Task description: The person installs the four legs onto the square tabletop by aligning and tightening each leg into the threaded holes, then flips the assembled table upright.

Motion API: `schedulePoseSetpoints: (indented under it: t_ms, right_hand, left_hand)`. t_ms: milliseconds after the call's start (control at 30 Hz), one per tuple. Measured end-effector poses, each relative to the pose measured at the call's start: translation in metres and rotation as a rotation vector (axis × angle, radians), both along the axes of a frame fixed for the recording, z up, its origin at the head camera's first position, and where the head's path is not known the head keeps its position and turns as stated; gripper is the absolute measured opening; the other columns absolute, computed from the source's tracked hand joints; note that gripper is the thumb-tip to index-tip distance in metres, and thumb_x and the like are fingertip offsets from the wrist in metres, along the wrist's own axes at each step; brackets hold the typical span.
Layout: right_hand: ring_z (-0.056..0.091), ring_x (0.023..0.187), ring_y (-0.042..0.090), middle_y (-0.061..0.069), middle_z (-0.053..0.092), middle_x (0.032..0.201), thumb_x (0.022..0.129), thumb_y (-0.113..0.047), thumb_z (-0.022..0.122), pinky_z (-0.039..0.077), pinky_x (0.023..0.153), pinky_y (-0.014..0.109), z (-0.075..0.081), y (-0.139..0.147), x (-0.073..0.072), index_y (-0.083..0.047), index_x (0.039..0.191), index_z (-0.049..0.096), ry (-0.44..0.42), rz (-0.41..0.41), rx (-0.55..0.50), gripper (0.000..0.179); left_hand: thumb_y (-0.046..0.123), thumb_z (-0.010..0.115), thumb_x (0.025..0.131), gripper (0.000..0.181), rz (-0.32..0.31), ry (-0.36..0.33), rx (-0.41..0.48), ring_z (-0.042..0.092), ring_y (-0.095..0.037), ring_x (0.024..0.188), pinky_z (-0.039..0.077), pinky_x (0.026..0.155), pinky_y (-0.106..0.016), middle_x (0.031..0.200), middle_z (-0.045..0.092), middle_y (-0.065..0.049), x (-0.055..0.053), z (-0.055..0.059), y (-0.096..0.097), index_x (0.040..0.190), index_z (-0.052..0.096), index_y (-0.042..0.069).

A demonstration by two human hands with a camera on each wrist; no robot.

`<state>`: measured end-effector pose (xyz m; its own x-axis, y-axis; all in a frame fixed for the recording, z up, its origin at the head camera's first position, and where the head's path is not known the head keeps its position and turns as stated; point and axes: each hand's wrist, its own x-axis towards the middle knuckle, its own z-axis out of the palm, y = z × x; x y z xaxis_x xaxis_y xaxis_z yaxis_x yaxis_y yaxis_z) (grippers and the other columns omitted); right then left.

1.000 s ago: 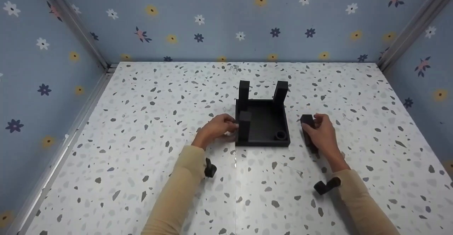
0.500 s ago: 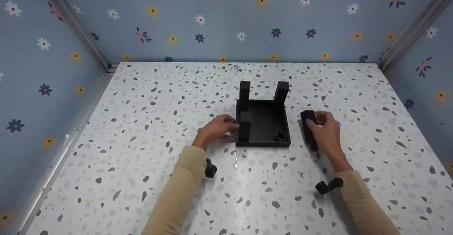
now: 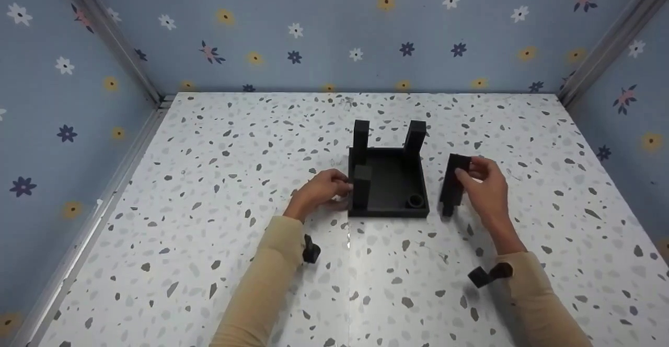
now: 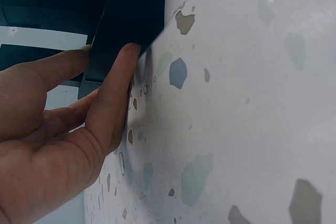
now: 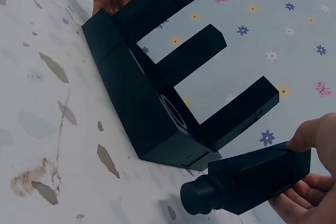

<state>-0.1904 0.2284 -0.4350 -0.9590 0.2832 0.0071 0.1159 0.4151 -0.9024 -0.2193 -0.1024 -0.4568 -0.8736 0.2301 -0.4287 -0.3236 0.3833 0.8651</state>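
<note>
A black square base (image 3: 388, 213) with a raised rim lies on the table, three square legs standing up from its corners. At its near right corner is a round socket (image 3: 415, 200). My left hand (image 3: 322, 187) holds the base's left side beside the near left leg (image 3: 361, 187); its thumb and fingertips (image 4: 125, 59) lie against the wall. To the right of the base, my right hand (image 3: 486, 187) grips a loose black leg (image 3: 453, 180) by its upper end, thumb on the near face. The leg tilts, its round peg (image 5: 198, 195) at the lower end.
A white speckled table (image 3: 235, 143) carries everything. Blue flowered walls (image 3: 334, 28) rise at the back and both sides. Dark wrist mounts stick out from the left sleeve (image 3: 282, 242) and the right sleeve (image 3: 522, 271).
My right hand has lifted the loose leg and turned it more upright, the peg end swinging left toward the base. My left hand and the base have stayed in place.
</note>
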Motion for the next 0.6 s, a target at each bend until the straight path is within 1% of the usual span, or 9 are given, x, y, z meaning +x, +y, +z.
schedulePoseSetpoints:
  t_ms: [100, 200, 300, 400, 500, 600]
  right_hand:
    - [0.053, 0.112, 0.012, 0.005, 0.053, 0.122, 0.091, -0.028, 0.065, 0.046, 0.093, 0.023, 0.003, -0.001, 0.001, -0.007, 0.132, 0.045, 0.056, -0.01, -0.058, 0.05]
    - [0.053, 0.112, 0.012, 0.002, 0.052, 0.119, 0.09, -0.021, 0.066, 0.044, 0.097, 0.023, 0.005, -0.002, 0.003, -0.007, 0.128, 0.045, 0.136, -0.005, -0.121, 0.045]
    - [0.054, 0.109, 0.012, 0.001, 0.053, 0.115, 0.089, -0.012, 0.066, 0.045, 0.095, 0.019, 0.006, -0.005, 0.004, -0.006, 0.124, 0.047, 0.227, 0.016, -0.185, 0.04]
    - [0.056, 0.105, 0.015, 0.002, 0.054, 0.112, 0.088, -0.005, 0.067, 0.046, 0.091, 0.016, 0.007, -0.009, 0.005, -0.005, 0.121, 0.049, 0.306, 0.045, -0.245, 0.037]
    - [0.056, 0.103, 0.017, 0.005, 0.054, 0.11, 0.086, -0.001, 0.067, 0.048, 0.09, 0.018, 0.006, -0.014, 0.006, -0.004, 0.119, 0.049, 0.365, 0.078, -0.297, 0.037]
    - [0.056, 0.102, 0.019, 0.007, 0.054, 0.111, 0.084, 0.003, 0.068, 0.05, 0.089, 0.02, 0.004, -0.019, 0.007, -0.003, 0.118, 0.049, 0.408, 0.118, -0.349, 0.039]
  left_hand:
    - [0.015, 0.061, 0.093, 0.026, 0.008, -0.015, 0.019, 0.059, -0.019, 0.102, 0.05, 0.09, -0.031, 0.107, 0.065, -0.009, 0.0, 0.0, 0.0, 0.117, 0.056, 0.006]
    - [0.015, 0.061, 0.093, 0.026, 0.009, -0.019, 0.025, 0.059, -0.019, 0.102, 0.051, 0.088, -0.03, 0.108, 0.064, -0.01, 0.0, 0.0, 0.0, 0.117, 0.056, 0.006]
    - [0.015, 0.061, 0.093, 0.026, 0.006, -0.02, 0.023, 0.06, -0.02, 0.103, 0.052, 0.089, -0.031, 0.109, 0.065, -0.01, 0.0, 0.0, -0.001, 0.117, 0.056, 0.006]
    - [0.016, 0.06, 0.094, 0.026, -0.007, -0.005, -0.002, 0.06, -0.021, 0.106, 0.049, 0.094, -0.033, 0.109, 0.066, -0.01, 0.0, 0.001, -0.001, 0.117, 0.056, 0.006]
    - [0.017, 0.06, 0.094, 0.025, -0.017, 0.005, -0.02, 0.06, -0.022, 0.107, 0.047, 0.098, -0.035, 0.109, 0.066, -0.009, 0.0, 0.001, 0.0, 0.117, 0.057, 0.007]
    - [0.017, 0.061, 0.093, 0.024, -0.016, 0.004, -0.017, 0.06, -0.02, 0.105, 0.047, 0.097, -0.034, 0.109, 0.067, -0.009, -0.001, 0.001, 0.0, 0.115, 0.057, 0.008]
